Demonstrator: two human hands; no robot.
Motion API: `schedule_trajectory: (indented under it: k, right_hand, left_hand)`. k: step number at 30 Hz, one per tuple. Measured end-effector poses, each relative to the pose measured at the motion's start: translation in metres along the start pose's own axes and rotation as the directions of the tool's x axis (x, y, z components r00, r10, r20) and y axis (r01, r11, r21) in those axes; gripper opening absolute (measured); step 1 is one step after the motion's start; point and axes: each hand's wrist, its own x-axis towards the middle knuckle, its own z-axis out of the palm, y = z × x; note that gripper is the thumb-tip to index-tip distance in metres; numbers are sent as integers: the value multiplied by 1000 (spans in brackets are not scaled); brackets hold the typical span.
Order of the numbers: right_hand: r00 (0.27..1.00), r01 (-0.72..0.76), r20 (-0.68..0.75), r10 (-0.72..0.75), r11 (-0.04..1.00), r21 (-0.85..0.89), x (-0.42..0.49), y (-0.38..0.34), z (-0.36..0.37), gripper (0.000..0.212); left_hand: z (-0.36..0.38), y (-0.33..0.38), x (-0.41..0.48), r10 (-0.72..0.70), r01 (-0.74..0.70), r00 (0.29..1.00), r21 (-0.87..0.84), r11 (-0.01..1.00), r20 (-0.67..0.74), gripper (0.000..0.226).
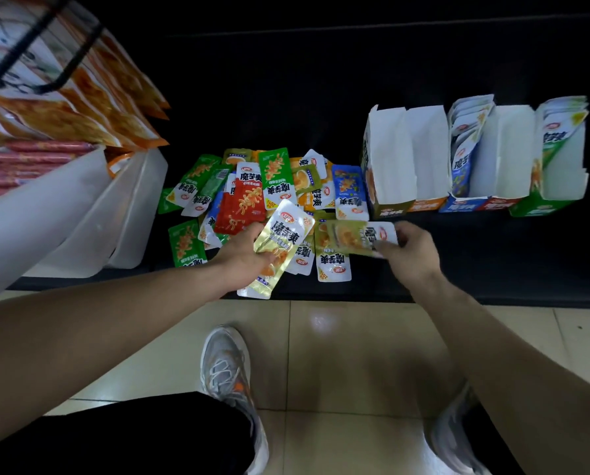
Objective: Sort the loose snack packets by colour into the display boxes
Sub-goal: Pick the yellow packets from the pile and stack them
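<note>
A heap of loose snack packets [252,193] in green, red, blue, orange and olive lies on the dark shelf. My left hand [245,258] grips an olive-gold packet [279,241] at the heap's front. My right hand [406,248] pinches another olive packet [351,236] by its white end, just in front of the display boxes. The boxes stand in a row at the right: olive [389,156], orange [427,149], blue [464,152] with packets in it, red [506,152] and green [560,156] with packets in it.
White plastic bins [91,214] with sausages and orange bags stand at the left. The shelf's front edge [321,296] runs below the heap. My shoes [225,368] are on the tiled floor below.
</note>
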Motion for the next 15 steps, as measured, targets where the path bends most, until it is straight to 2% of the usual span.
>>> schedule_trajectory:
  k: [3,6,10,12,15]
  right_hand:
    - [992,124,19,-124,992,39,-6,-28,-19,9]
    - [967,203,144,-212,976,76,-9,-48,-32,5]
    - [933,140,313,-176,981,133,-18,-63,-22,10]
    - [934,118,318,-163,981,156,-21,-65,-10,6]
    - [958,80,258,-125,981,179,-24,-66,13,14]
  left_hand:
    - [-1,13,1,11,-12,1000,-35,999,-27,45]
    - [-1,24,-1,23,-27,999,-83,996,-38,40]
    - [0,38,-9,68,-67,998,-152,986,-2,44]
    - [2,45,-13,81,-75,997,-196,978,21,50]
    - [4,50,-17,77,-63,995,-200,978,63,65]
